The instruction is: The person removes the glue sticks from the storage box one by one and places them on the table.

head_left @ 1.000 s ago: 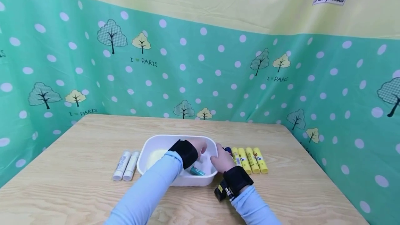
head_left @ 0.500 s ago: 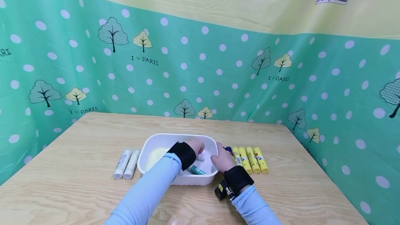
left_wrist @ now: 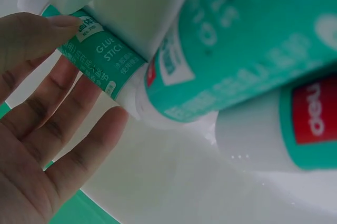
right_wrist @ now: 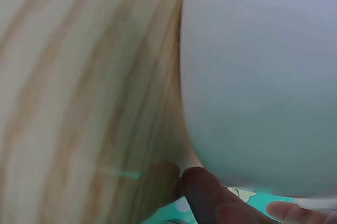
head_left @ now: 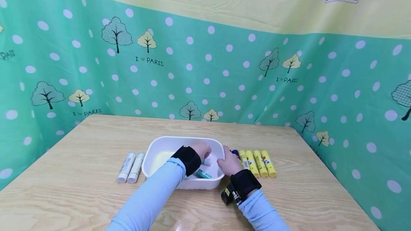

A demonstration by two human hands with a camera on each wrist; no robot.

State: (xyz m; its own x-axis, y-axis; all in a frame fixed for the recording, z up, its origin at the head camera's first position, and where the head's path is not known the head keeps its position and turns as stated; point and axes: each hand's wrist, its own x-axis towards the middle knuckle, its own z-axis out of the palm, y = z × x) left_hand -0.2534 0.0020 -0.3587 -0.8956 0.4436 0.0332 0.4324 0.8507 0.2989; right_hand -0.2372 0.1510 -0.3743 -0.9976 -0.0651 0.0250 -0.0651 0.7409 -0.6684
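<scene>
A white tub stands mid-table with several teal glue sticks inside. My left hand reaches into the tub. In the left wrist view the left hand has its thumb on the label of one teal glue stick and its fingers under it, pinching it. Other teal sticks lie across it. My right hand holds the tub's right rim. In the right wrist view the tub's wall fills the frame, with my fingertips at its base.
Several yellow glue sticks lie in a row right of the tub, with a blue-capped item beside my right hand. Two white glue sticks lie left of the tub. The wooden table is ringed by a green dotted cloth wall.
My left hand has drawn back a little inside the tub, and a white cap now shows by its fingers. The right hand stays on the rim.
</scene>
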